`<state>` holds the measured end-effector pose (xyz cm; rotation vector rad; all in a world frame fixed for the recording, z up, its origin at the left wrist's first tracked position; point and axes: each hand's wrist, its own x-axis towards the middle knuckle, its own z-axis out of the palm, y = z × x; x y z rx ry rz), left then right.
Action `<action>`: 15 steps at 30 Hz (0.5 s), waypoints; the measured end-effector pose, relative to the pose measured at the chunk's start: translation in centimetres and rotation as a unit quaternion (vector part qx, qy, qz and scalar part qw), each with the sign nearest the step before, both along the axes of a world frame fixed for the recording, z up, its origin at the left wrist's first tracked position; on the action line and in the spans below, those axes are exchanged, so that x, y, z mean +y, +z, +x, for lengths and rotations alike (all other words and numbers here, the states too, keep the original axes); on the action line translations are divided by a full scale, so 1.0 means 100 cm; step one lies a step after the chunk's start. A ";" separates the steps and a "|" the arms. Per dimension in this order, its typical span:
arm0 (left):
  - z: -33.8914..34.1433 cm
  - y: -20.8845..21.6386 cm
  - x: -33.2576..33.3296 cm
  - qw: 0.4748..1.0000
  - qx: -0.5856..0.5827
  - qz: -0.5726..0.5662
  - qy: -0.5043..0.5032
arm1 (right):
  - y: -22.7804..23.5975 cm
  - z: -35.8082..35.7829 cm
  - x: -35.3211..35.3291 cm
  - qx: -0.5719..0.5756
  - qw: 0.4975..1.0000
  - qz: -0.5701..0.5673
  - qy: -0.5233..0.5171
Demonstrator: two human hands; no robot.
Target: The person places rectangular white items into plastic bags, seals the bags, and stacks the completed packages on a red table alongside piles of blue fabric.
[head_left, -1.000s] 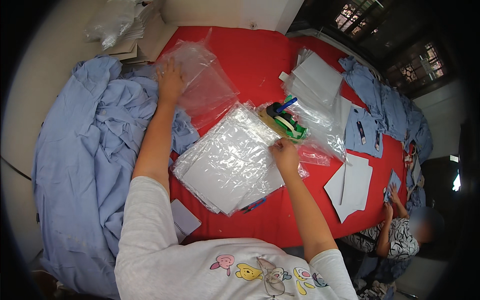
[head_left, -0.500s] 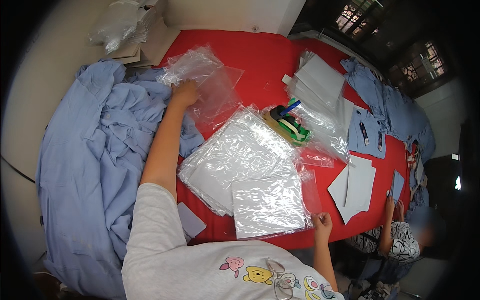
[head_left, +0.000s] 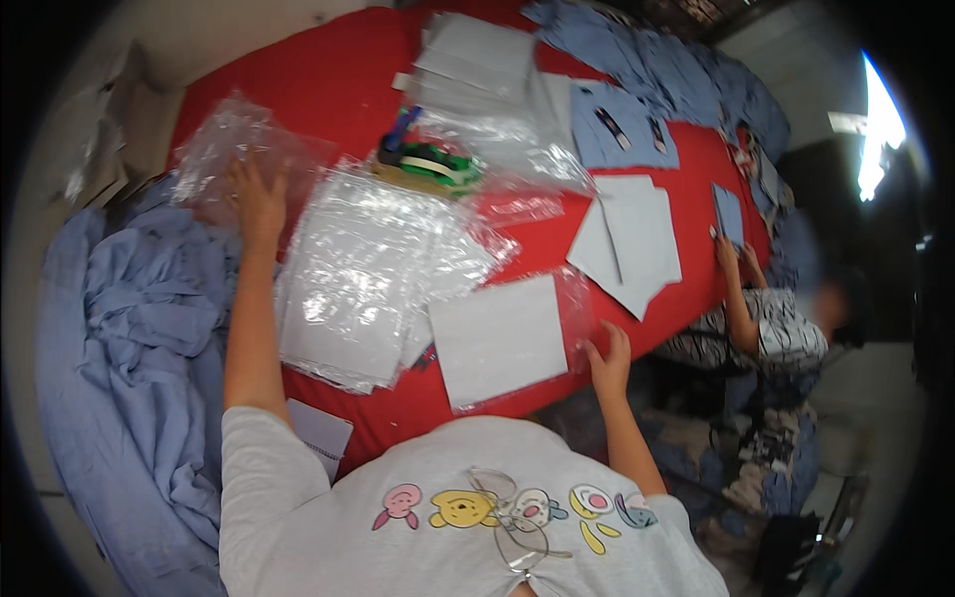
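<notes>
My left hand (head_left: 259, 204) reaches to a loose pile of clear plastic bags (head_left: 214, 149) and rests at them with its fingers spread. On the near side of the table lies a white sheet (head_left: 502, 343) inside a clear bag. My right hand (head_left: 610, 360) is at the right edge of this bag, thumb and fingers apart; whether it touches the film is hard to tell. Between the hands, a stack of bagged white sheets (head_left: 343, 279) lies slightly fanned. Beyond the stack stands a green tape dispenser (head_left: 433, 171) with something blue on top.
Blue cloth (head_left: 149, 308) is heaped along the left side. A spiral notebook (head_left: 320, 434) lies at the near edge. Farther off are more bagged sheets (head_left: 487, 90), white cards (head_left: 637, 244) and folded blue shirts (head_left: 622, 129). Another person (head_left: 781, 318) handles a blue piece at right.
The view has swung to the right. My right hand has let go of the bag's edge, its fingers now apart. The single bagged sheet now lies farther off the stack, to its right.
</notes>
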<state>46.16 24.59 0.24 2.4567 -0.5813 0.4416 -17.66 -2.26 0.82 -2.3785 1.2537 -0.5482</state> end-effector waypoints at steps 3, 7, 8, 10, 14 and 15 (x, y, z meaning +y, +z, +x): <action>-0.100 0.049 -0.019 0.975 -0.009 -0.163 -0.148 | 0.008 0.010 0.005 0.059 0.996 -0.029 0.056; -0.281 0.045 -0.045 0.914 0.161 -0.095 -0.360 | -0.016 0.003 0.005 0.013 0.998 0.006 0.056; -0.322 0.037 -0.051 0.904 0.183 -0.013 -0.386 | -0.037 -0.008 -0.006 -0.009 0.998 0.048 0.045; -0.382 0.001 -0.057 0.887 0.185 0.050 -0.420 | -0.050 -0.012 -0.019 -0.018 0.996 0.060 0.067; -0.440 -0.030 -0.051 0.885 0.098 0.205 -0.406 | -0.036 -0.005 -0.024 0.038 0.989 -0.013 0.145; -0.445 -0.031 -0.050 0.887 0.094 0.211 -0.399 | -0.036 -0.007 -0.024 0.056 0.987 -0.020 0.152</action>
